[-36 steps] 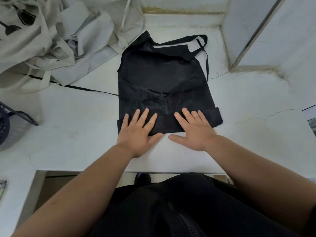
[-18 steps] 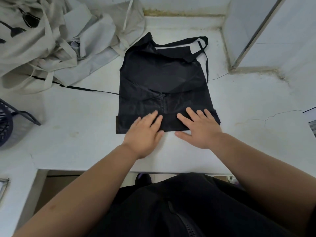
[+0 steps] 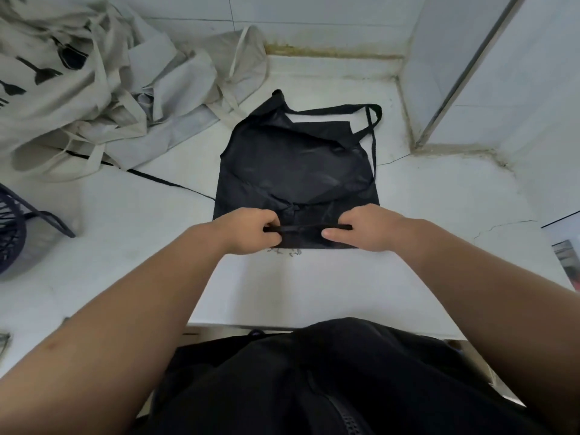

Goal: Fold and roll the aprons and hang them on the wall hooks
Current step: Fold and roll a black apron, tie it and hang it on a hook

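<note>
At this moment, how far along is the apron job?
Done: the black apron lies folded flat on the counter. In hand: left hand and right hand grip its near edge, apparently starting the roll. Left: rolling, hanging, and the pale fabric heap.

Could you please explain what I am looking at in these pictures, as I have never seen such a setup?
There is no machine here: a person works with bare hands. Every picture comes from one wide-angle camera on their head, looking down. On the white counter lies a folded black apron. The left hand and right hand both grip its near edge, fingers curled round a narrow fold. A heap of pale aprons lies at the back left, a dark wire basket at the left edge.
</note>
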